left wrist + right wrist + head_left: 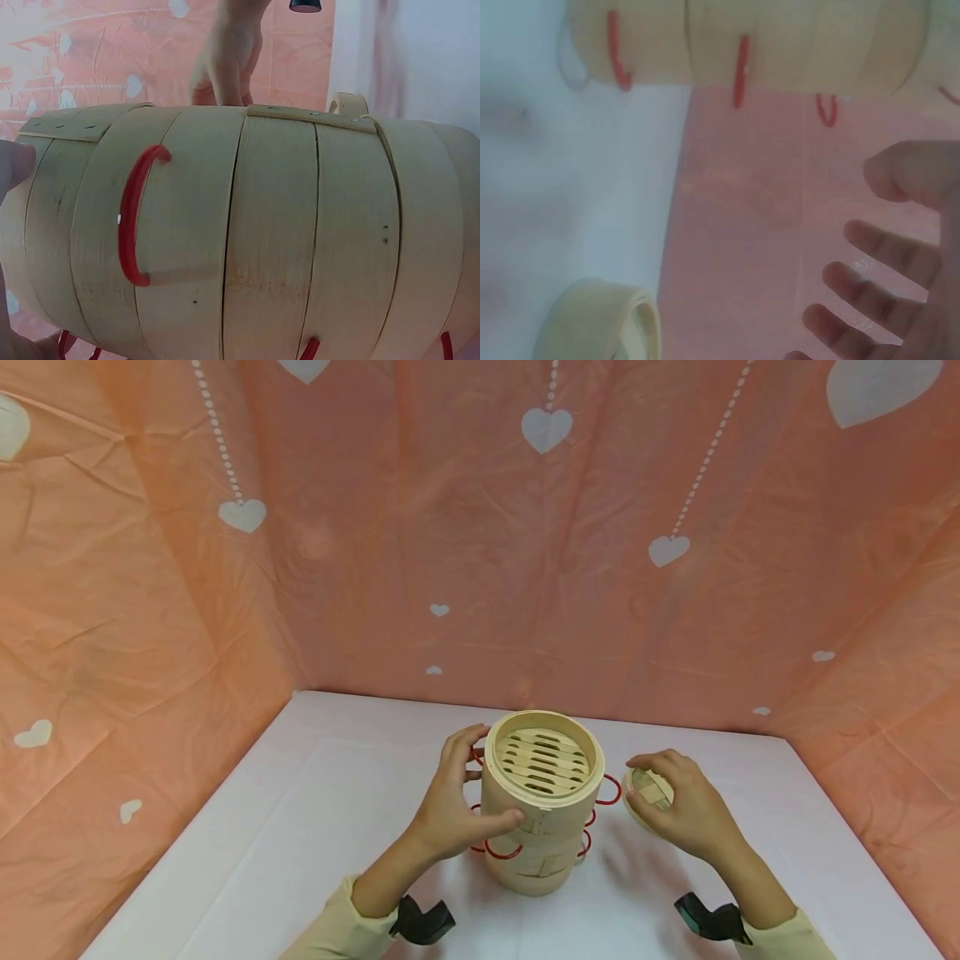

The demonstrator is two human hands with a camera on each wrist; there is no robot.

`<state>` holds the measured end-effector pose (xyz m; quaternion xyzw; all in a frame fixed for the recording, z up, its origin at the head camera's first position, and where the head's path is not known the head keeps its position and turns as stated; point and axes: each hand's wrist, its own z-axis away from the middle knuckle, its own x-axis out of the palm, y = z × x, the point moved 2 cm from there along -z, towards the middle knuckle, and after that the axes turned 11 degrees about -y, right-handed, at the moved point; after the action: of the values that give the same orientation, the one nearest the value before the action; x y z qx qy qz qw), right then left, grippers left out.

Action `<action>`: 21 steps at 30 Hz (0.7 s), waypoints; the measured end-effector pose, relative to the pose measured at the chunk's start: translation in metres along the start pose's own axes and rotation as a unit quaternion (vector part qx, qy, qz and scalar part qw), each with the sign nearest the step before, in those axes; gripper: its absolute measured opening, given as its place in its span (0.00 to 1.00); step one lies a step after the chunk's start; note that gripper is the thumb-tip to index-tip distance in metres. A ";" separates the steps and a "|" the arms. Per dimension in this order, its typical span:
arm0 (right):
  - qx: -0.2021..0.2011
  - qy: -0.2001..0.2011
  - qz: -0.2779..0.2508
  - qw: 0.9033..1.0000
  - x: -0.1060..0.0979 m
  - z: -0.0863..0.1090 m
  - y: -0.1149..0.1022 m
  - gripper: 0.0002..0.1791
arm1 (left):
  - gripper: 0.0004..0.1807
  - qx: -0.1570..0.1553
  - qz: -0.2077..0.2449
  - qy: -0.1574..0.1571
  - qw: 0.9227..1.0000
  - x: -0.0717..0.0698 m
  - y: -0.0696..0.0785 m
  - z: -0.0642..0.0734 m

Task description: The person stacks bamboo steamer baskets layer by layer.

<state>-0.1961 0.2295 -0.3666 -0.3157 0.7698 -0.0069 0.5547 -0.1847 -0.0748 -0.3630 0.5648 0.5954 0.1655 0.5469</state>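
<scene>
A stack of bamboo steamers [551, 831] stands upright, its round slatted tray [543, 762] showing at the top and red loop handles [131, 217] on its sides. My left hand [459, 814] grips the upper part from the left, with the thumb across the front and the fingers round the far side. To the right of the stack, my right hand [693, 810] hovers over a small round bamboo lid [651, 787] with crossed strips inside its rim. The right wrist view shows those fingers [881, 244] spread apart, holding nothing, away from the lid.
A white cloth covers the table [322, 827]. Orange cloth with white hearts [525, 568] hangs behind it and along both sides. Each wrist wears a black camera mount [422, 920].
</scene>
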 end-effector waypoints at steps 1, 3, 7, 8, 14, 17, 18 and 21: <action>0.002 -0.002 0.003 1.000 0.001 0.001 0.001 0.17 | 0.54 -0.001 0.001 -0.001 1.000 0.000 0.000 0.000; 0.005 -0.009 0.008 1.000 0.002 0.002 0.004 0.18 | 0.54 -0.002 0.005 -0.003 1.000 0.001 0.000 0.000; 0.013 -0.022 0.014 1.000 0.006 0.006 0.009 0.19 | 0.53 0.000 0.008 -0.006 1.000 0.002 -0.001 0.001; 0.015 -0.024 0.014 1.000 0.007 0.006 0.010 0.19 | 0.53 0.003 0.008 -0.007 1.000 0.002 -0.001 0.000; 0.020 -0.030 0.011 0.999 0.010 0.010 0.017 0.19 | 0.52 0.019 0.004 -0.005 1.000 0.002 -0.001 0.000; 0.020 -0.031 0.009 0.999 0.011 0.011 0.020 0.19 | 0.52 0.020 0.002 -0.004 1.000 0.002 -0.002 0.000; 0.020 -0.031 0.009 0.999 0.012 0.012 0.022 0.19 | 0.52 0.020 0.002 -0.004 1.000 0.002 -0.002 0.000; 0.025 -0.032 0.011 0.999 0.013 0.014 0.025 0.20 | 0.52 0.018 -0.001 -0.004 1.000 0.002 -0.002 0.000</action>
<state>-0.1990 0.2479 -0.3921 -0.2932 0.7547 -0.0102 0.5869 -0.1853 -0.0735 -0.3660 0.5744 0.5964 0.1520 0.5397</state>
